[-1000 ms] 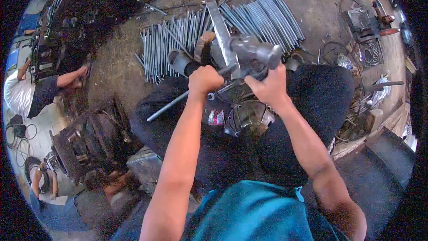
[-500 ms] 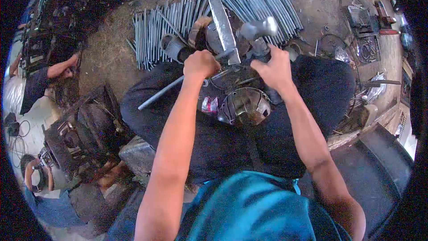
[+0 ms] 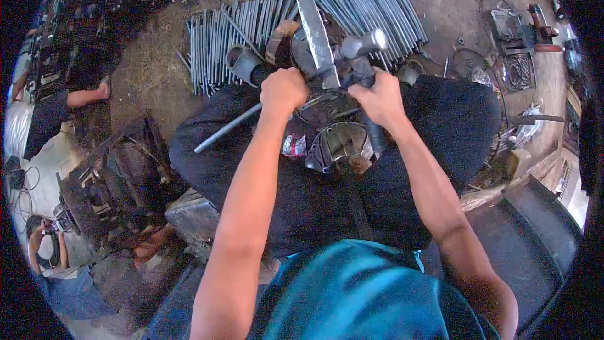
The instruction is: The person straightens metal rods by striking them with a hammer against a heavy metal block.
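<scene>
My left hand [image 3: 283, 93] is closed around a grey metal rod [image 3: 228, 129], which slants from over my left thigh up toward a flat steel bar [image 3: 313, 25]. The rod's far end lies at the near end of that bar. My right hand [image 3: 382, 96] grips a hammer [image 3: 363, 44], its shiny rounded head just right of the bar and its dark handle running down below my fist. Between my knees sits a curved metal piece [image 3: 340, 141], with a small red and silver packet [image 3: 294, 145] to its left.
Two rows of metal rods, a left bundle [image 3: 211, 44] and a right bundle [image 3: 384, 9], lie on the ground beyond. A short pipe piece [image 3: 242, 63] stands near my left knee. Tools and wire lie on the right. Another person's arm [image 3: 88, 96] reaches in at left, beside dark machinery [image 3: 116, 179].
The hammer has tilted, its head shifting slightly downward and its handle now showing below my right hand. My left hand and the rod have barely moved. The other person's arm at left has shifted.
</scene>
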A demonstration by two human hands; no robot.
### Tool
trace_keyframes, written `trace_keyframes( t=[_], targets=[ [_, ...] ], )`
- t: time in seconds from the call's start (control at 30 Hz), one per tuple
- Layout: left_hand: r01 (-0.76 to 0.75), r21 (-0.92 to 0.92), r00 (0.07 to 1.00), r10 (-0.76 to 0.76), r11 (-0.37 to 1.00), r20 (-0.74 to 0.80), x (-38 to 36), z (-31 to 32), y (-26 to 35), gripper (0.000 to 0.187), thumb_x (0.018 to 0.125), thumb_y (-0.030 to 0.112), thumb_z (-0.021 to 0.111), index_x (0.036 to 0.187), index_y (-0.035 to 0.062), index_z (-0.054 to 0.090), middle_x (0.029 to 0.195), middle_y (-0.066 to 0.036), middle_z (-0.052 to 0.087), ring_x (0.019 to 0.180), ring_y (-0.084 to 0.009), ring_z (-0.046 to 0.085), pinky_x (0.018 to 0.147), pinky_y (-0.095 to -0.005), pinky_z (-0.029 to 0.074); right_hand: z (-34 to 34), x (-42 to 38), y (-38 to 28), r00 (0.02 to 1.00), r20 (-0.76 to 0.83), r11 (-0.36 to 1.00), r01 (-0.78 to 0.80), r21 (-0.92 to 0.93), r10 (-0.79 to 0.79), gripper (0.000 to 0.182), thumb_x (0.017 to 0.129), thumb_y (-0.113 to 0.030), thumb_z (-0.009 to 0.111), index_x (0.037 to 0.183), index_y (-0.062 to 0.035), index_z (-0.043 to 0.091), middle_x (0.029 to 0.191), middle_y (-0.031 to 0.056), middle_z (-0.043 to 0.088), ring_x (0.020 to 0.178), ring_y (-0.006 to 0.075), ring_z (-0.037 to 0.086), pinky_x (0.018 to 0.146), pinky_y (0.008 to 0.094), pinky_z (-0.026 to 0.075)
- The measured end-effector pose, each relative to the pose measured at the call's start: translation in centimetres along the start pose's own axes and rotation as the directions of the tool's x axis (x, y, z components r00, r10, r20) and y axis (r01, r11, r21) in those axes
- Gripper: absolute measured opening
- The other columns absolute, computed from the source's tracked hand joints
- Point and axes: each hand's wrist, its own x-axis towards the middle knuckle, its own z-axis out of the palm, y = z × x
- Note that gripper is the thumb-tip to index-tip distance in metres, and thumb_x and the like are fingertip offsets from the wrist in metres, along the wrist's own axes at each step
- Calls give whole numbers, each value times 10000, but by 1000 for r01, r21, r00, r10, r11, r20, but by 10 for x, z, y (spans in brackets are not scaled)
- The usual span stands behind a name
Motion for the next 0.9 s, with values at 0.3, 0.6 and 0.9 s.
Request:
trace_keyframes(
  t=[0.3,0.6,0.9],
  targets=[
    [-34,-15,997,32,999,-75,1,9,-2,288,807,180,536,940,11,728,1002,-225,695,963,-380,680,856,-452,538,24,-12,7,909,-295,953,303,-20,-295,356,700,-173,736,978,22,629,798,224,678,782,385,677,742,433,535],
    [-31,-34,995,28,999,-92,6,13,-3,272,766,226,567,884,28,712,928,-260,684,906,-414,673,832,-490,537,-11,-22,-30,878,-335,868,432,246,-342,361,676,-148,731,970,38,633,835,177,702,751,314,695,732,380,535],
    [-25,-39,995,21,999,-98,-6,8,1,286,799,234,580,904,-4,699,984,-268,675,937,-404,670,842,-492,534,29,1,23,998,-70,958,-29,-286,9,428,701,-236,728,962,85,618,848,293,663,851,417,672,775,494,524]
  ],
)
